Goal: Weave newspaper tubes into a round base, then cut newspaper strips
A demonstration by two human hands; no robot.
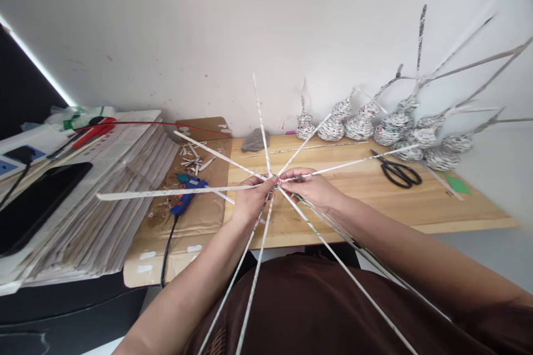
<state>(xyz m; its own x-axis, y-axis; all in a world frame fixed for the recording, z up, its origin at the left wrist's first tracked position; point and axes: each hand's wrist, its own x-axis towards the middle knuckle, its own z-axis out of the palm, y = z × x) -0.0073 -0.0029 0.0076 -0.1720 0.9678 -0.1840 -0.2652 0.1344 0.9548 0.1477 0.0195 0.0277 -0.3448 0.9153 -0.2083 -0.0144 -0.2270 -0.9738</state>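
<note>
Several thin rolled paper sticks (216, 152) cross at one centre and fan out like spokes in front of me. My left hand (254, 197) pinches the crossing from the left, thumb on top. From the right, my right hand (310, 186) has its fingers closed on the sticks close to the same centre. Some sticks reach toward the wall, others run down past my lap. The exact weave at the centre is partly hidden by my fingers.
Woven paper gourd shapes (358, 126) line the wall at right, near black scissors (397, 172). A blue glue gun (187, 194) lies on cardboard (179, 238) at left. Beside it stand a tall paper stack (137, 177) and a black phone (41, 199). A grey lump (255, 140) sits behind.
</note>
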